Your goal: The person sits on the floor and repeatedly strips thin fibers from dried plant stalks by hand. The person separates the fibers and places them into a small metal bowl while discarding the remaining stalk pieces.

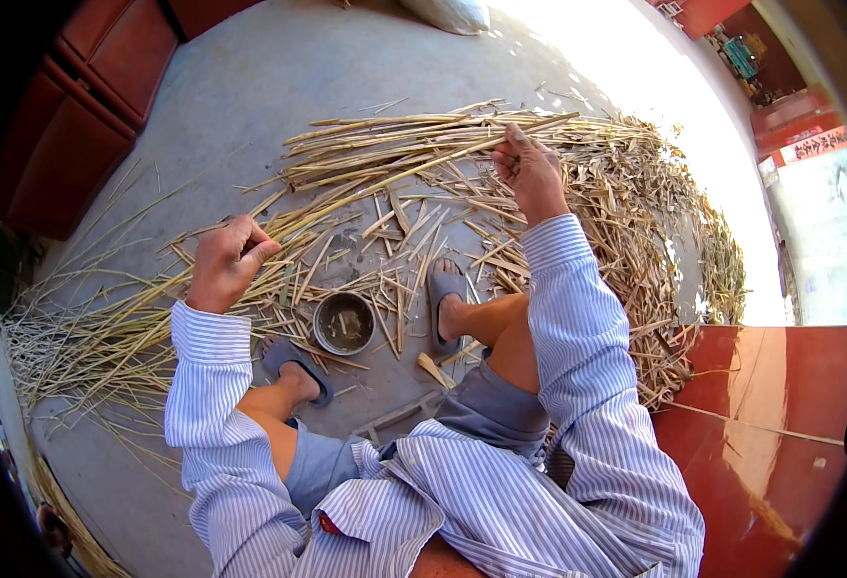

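Observation:
A long yellowish dry stalk (443,160) stretches slantwise between my two hands, over the loose plant material. My right hand (531,175) is closed in a pinch on its upper right part. On the left, my left hand (227,264) is closed too, thumb pressed against the fingers, at the stalk's lower end; the grip itself is partly hidden. Just beyond the held stalk lies a bundle of similar stalks (365,146). Between my feet stands a small round metal bowl (344,324) with murky liquid and a pale piece in it.
Thin branching stalks (77,332) fan across the left floor. A big heap of dry leaf sheaths (625,231) curves round the right. Red seats (81,125) stand at the far left, a pale sack (450,13) at the back. A glossy red panel (760,424) borders the right.

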Available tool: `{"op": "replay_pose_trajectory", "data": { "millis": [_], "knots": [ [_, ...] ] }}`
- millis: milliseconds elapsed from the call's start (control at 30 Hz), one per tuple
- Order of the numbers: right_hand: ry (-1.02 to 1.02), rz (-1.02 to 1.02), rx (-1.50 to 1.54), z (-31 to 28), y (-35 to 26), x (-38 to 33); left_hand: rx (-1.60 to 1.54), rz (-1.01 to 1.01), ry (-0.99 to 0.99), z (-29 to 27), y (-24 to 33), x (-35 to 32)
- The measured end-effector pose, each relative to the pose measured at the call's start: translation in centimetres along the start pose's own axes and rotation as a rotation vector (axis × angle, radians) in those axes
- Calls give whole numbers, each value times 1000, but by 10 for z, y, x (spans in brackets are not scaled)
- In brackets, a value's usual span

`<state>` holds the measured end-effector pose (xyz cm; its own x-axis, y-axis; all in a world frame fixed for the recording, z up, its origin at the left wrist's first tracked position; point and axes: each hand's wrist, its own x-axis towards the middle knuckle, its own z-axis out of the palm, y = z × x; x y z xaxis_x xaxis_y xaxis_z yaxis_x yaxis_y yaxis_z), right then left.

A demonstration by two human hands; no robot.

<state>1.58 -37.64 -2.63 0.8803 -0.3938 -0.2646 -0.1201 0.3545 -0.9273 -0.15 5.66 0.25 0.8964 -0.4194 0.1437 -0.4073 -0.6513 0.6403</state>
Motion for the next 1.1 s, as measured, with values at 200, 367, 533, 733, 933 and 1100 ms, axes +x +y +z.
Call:
{"op": "replay_pose_trajectory", "data": {
  "millis": [200, 367, 533, 733, 933, 1100],
  "knots": [
    [490, -125, 205, -99, -22, 33, -24, -95, -60, -14, 0, -17],
    [487, 145, 466, -171, -7, 45, -3, -105, -47, -13, -11, -22],
    [-264, 175, 305, -49, -16, -1, 41, -89, -46, -18, -8, -23],
    [-123, -11, 69, -13, -6, 1, 8, -82, -27, -15, -13, -27],
    [288, -172, 176, -57, -15, 26, -7, -106, -46, -18, -12, -34],
    [621, 66, 287, -155, -7, 46, 7, -116, -43, -16, -14, -35]
  ]
}}
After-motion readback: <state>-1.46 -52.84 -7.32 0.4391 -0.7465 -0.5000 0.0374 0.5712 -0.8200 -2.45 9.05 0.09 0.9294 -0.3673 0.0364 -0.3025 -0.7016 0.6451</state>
